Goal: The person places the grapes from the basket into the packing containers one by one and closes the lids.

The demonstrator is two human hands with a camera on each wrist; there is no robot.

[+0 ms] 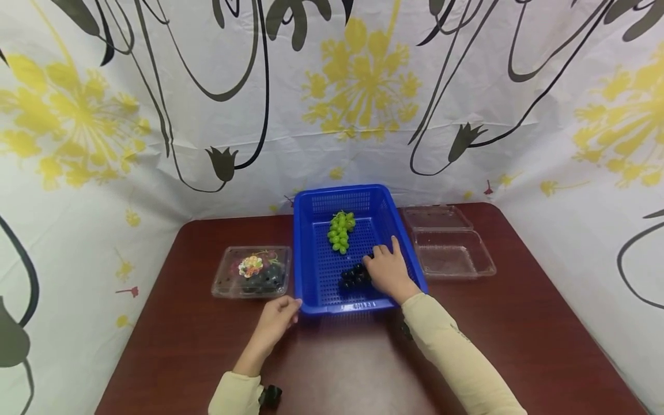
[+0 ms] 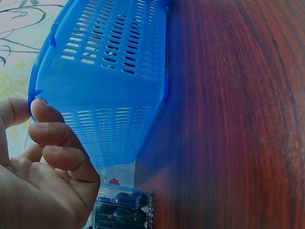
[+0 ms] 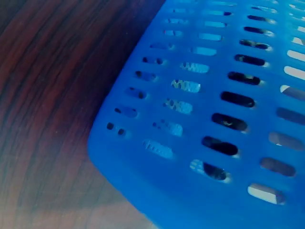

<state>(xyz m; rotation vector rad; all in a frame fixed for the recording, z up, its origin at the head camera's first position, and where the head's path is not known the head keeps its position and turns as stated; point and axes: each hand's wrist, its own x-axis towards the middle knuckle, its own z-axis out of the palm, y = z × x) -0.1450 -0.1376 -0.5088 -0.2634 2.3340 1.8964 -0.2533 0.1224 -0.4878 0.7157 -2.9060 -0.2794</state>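
A blue plastic basket (image 1: 306, 259) stands mid-table with a bunch of green grapes (image 1: 340, 231) and a bunch of black grapes (image 1: 355, 277) inside. At its near left corner my left hand (image 1: 277, 317) pinches the rim; the left wrist view shows the thumb and fingers (image 2: 50, 133) at that edge. My right hand (image 1: 389, 271) reaches into the basket and holds the right end of the black grapes, one finger sticking out forward. The hand covers part of that bunch. Only the basket's slotted wall (image 3: 190, 114) fills the right wrist view, with dark shapes behind the slots.
Left of the basket sits a closed clear plastic box (image 1: 223, 279) with a flowery sticker and dark fruit inside. An open clear box (image 1: 451, 253) lies to the right, lid folded back. A patterned cloth (image 1: 280, 155) hangs behind the brown table (image 1: 171, 346).
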